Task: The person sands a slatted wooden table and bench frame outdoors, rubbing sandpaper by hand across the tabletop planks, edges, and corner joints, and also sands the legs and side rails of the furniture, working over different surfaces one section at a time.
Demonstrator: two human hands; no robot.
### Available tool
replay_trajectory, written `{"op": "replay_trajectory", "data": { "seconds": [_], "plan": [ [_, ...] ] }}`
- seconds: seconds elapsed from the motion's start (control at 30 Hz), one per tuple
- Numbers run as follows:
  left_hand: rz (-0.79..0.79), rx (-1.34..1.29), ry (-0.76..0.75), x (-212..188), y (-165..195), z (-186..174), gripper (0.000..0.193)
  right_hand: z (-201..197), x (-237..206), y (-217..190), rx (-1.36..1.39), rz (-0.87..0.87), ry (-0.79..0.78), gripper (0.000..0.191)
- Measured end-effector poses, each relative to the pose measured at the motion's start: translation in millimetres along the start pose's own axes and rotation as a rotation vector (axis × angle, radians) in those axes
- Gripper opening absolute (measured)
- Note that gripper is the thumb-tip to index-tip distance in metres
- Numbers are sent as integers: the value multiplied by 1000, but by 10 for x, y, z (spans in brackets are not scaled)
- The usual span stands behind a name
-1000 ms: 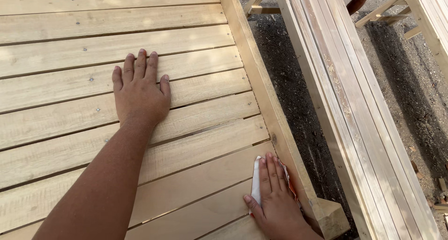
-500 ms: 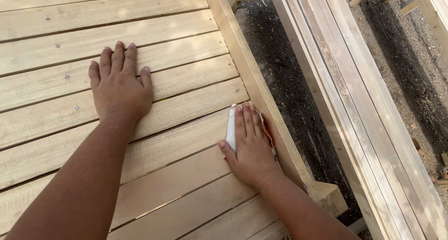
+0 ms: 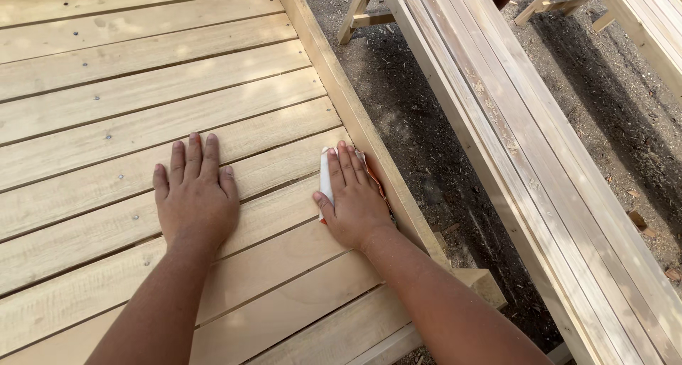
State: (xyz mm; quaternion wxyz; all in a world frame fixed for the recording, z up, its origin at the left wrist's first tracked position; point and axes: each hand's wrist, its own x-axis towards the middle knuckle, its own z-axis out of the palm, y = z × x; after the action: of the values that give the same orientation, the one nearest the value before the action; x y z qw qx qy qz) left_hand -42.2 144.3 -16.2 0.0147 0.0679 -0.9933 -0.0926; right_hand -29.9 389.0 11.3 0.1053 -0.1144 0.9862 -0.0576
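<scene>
My left hand point(image 3: 195, 194) lies flat, palm down, fingers together, on the pale wooden slats point(image 3: 142, 102) of a slatted panel. My right hand point(image 3: 353, 194) presses down on a folded sheet of sandpaper point(image 3: 325, 177), white on its visible side with an orange-red edge showing, lying on a slat right beside the panel's raised side rail point(image 3: 355, 116). Most of the sandpaper is hidden under my palm and fingers.
A long wooden bench-like frame point(image 3: 526, 138) runs parallel on the right, across a strip of dark ground point(image 3: 419, 123) strewn with wood chips. More timber frames point(image 3: 639, 17) stand at the top right. Screw heads dot the slats.
My right hand has slid the sandpaper forward along the slats beside the rail. My left hand stays flat on the slats; the view has shifted.
</scene>
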Motion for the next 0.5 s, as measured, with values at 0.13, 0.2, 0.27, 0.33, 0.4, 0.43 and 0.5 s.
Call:
{"op": "replay_trajectory", "data": {
  "seconds": [0.13, 0.2, 0.27, 0.33, 0.4, 0.43, 0.5],
  "plan": [
    [100, 35, 66, -442, 10, 25, 61, 77, -516, 2, 12, 50, -43, 81],
    [118, 24, 69, -490, 3, 28, 61, 145, -995, 91, -45, 55, -179, 83],
    [98, 21, 45, -470, 0, 20, 61, 216, -1205, 156, 11, 133, -323, 82],
    [90, 16, 46, -443, 7, 8, 62, 238, -1150, 187, 41, 143, -336, 81],
    [93, 16, 45, -437, 22, -2, 62, 201, -848, 153, 54, 107, -236, 81],
    [94, 21, 52, -438, 25, -7, 61, 166, -637, 114, 20, 76, -175, 79],
    [99, 21, 53, -453, 27, -12, 61, 53, -264, 12, -10, 60, -126, 78]
  ]
}}
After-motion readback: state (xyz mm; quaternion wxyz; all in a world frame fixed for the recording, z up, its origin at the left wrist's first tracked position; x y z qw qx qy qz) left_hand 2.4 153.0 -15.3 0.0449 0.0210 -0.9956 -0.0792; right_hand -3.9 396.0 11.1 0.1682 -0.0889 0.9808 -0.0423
